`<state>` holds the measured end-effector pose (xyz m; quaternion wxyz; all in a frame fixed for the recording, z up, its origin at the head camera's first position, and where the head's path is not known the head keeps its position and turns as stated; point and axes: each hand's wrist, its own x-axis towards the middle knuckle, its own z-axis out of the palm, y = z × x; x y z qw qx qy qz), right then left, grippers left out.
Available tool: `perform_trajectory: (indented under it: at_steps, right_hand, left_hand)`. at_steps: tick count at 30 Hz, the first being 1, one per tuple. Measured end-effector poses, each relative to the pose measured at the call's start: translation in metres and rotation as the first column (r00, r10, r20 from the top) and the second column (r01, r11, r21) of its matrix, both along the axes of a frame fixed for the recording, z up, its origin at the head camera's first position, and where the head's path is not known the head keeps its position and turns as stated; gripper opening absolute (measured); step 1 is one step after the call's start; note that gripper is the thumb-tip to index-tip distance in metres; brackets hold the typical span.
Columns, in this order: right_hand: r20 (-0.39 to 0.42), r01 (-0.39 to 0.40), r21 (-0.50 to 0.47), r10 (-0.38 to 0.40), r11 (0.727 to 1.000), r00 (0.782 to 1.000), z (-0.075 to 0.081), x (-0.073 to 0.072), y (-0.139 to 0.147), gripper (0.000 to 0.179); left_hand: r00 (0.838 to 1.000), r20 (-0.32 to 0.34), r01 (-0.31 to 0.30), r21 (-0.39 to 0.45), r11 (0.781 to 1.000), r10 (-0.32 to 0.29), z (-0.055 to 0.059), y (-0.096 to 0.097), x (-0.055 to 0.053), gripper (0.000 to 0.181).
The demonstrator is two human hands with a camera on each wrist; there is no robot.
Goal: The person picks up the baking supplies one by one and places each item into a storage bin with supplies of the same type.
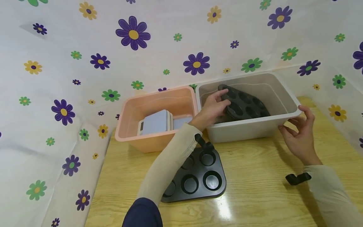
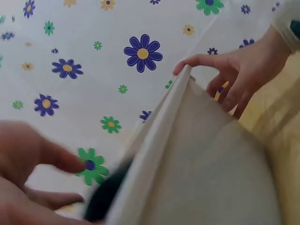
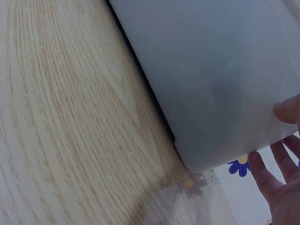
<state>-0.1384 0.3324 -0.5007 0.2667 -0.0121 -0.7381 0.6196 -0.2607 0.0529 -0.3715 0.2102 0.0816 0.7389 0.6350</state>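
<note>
A dark muffin pan (image 1: pixel 243 105) lies tilted inside the grey bin (image 1: pixel 244 131). My left hand (image 1: pixel 211 108) reaches over the bin's front left rim, its index finger and thumb at the pan's left end. In the left wrist view that hand (image 2: pixel 28 178) is blurred, with thumb and fingers apart beside the dark pan edge. At the bin's front right corner, my right hand (image 1: pixel 302 135) grips the bin. The right wrist view shows its thumb on one wall of the bin (image 3: pixel 201 79) and the fingers around the corner.
Left of the grey bin stands a peach bin (image 1: pixel 150 143) holding several pale, flat-sided items (image 1: pixel 154 123). A second muffin pan (image 1: pixel 200 175) lies on the wooden table (image 1: pixel 255 189), partly under my left forearm. Flower-patterned sheeting (image 1: pixel 170 41) rises behind the bins.
</note>
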Motion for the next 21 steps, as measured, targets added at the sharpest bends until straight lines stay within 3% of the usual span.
perform_trajectory:
  at_steps: [1,3,5,6,8,13,21]
  right_hand:
    - [-0.001,-0.002,-0.003,0.002,1.0,1.0,0.0,-0.001,-0.001,0.089]
    - [-0.007,-0.01,-0.029,0.01,1.0,1.0,0.0,-0.002,-0.002,0.088]
    - [-0.015,-0.015,-0.051,0.015,0.999,1.0,0.0,-0.002,-0.003,0.087]
    - [-0.018,-0.013,-0.057,0.012,0.998,1.0,0.001,-0.003,-0.003,0.087]
    - [-0.024,-0.013,-0.074,0.012,0.997,1.0,0.002,-0.003,-0.003,0.087]
    - [-0.004,-0.006,-0.033,0.006,0.999,1.0,0.003,-0.001,0.0,0.088]
    - [0.008,-0.003,-0.028,0.004,1.0,1.0,0.002,0.0,-0.001,0.089]
  left_hand:
    - [0.998,-0.035,0.049,-0.1,0.994,-0.052,0.002,-0.005,0.001,0.066]
    - [0.981,-0.123,0.113,-0.274,0.955,-0.151,0.006,-0.016,0.003,0.074]
    - [0.96,-0.199,0.111,-0.372,0.922,-0.196,0.009,-0.027,0.006,0.079]
    - [0.953,-0.231,0.096,-0.381,0.919,-0.195,0.009,-0.032,0.008,0.079]
    - [0.943,-0.282,0.07,-0.345,0.936,-0.175,0.011,-0.041,0.011,0.076]
    - [0.942,-0.309,0.07,-0.195,0.978,-0.129,0.01,-0.058,0.019,0.066]
    - [0.915,-0.382,0.08,-0.137,0.987,-0.127,0.008,-0.079,0.033,0.056]
